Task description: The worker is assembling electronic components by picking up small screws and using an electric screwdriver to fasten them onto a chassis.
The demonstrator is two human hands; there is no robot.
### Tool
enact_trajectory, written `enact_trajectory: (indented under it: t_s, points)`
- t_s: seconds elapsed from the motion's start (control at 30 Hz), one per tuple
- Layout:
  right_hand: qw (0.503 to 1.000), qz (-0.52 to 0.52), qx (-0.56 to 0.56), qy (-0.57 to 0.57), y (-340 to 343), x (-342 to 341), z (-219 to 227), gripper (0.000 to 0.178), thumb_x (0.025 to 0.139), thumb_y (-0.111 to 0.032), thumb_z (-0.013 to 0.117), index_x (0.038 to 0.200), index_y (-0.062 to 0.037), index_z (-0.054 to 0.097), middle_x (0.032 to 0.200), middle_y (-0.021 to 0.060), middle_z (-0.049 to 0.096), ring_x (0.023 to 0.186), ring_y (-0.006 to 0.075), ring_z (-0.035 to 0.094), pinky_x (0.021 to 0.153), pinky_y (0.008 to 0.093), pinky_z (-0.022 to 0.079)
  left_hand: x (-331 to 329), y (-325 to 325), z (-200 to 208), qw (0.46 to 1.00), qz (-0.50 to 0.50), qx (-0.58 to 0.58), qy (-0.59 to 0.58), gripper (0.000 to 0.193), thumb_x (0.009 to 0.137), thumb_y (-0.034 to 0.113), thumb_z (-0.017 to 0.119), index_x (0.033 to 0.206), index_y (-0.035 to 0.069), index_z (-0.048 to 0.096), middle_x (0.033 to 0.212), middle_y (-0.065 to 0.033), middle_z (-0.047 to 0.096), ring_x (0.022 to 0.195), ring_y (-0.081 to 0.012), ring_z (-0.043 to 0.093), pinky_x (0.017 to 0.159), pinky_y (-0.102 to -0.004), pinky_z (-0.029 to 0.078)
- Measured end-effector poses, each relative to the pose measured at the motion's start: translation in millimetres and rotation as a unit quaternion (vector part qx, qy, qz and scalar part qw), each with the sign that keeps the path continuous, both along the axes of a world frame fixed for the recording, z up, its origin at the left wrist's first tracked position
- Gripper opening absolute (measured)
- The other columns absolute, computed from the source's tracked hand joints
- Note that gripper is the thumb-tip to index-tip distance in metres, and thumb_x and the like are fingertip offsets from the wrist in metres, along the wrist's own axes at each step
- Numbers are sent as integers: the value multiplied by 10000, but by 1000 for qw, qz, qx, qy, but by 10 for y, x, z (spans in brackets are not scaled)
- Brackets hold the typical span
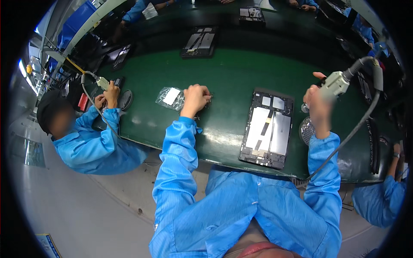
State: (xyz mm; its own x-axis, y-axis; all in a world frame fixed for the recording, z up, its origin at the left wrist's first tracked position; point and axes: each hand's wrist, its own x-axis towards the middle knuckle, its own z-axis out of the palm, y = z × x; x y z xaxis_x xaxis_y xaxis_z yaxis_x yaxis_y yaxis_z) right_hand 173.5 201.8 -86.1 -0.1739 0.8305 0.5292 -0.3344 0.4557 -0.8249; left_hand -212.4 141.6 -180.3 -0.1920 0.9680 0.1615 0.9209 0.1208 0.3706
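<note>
My right hand is wrapped round a cream-coloured electric screwdriver, whose grey cable leads off to the upper right. Just below that hand sits a round metal dish, partly hidden by my wrist. Beside it lies an opened tablet, its pale battery cells and dark ribbon strip facing up. My left hand is closed with its fingertips down at the green table, next to a clear plastic bag with a white label. Small dark bits show by those fingertips, too small to name.
The green table bears another opened tablet and one more farther back. A co-worker on the left handles another screwdriver near a round dish. A looping cable hangs over my right forearm. Other people sit across the table.
</note>
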Motion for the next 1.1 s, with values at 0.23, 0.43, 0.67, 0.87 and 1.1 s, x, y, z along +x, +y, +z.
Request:
enact_trajectory:
  t_s: [0.23,0.43,0.67,0.87,1.1]
  points:
    - [999,48,2,-15,115,-329,138,434,842,-55,622,1230,39,453,576,-31,455,453,45,422,441,201,355,60,-60,145,984,-10,172,-49,113,739,165,739,778,73,687,797,-107,657,867,-284,612,776,-435,423]
    - [995,72,3,-62,132,-326,170,464,833,-90,617,1249,20,445,611,-35,447,477,43,430,455,203,364,4,51,86,988,-20,123,-90,129,761,71,719,866,10,677,783,-125,679,753,-283,656,680,-370,489]
    - [998,49,2,-49,193,-239,174,455,827,-102,623,1232,24,459,590,-36,442,470,44,427,455,203,366,167,490,17,999,12,16,-45,108,743,150,724,828,84,720,803,-113,690,843,-302,650,768,-440,433]
    - [997,52,4,-62,217,-206,203,420,837,-90,622,1217,8,471,588,-37,443,463,49,428,461,215,369,140,530,-115,994,37,63,-86,109,740,159,728,809,75,719,766,-122,688,756,-309,665,687,-410,513]
    - [997,55,-1,-55,208,-208,203,434,834,-87,623,1223,18,460,583,-38,436,459,48,422,461,217,368,422,585,-40,986,63,44,-146,109,728,111,735,807,43,706,760,-140,683,765,-312,671,693,-400,517]
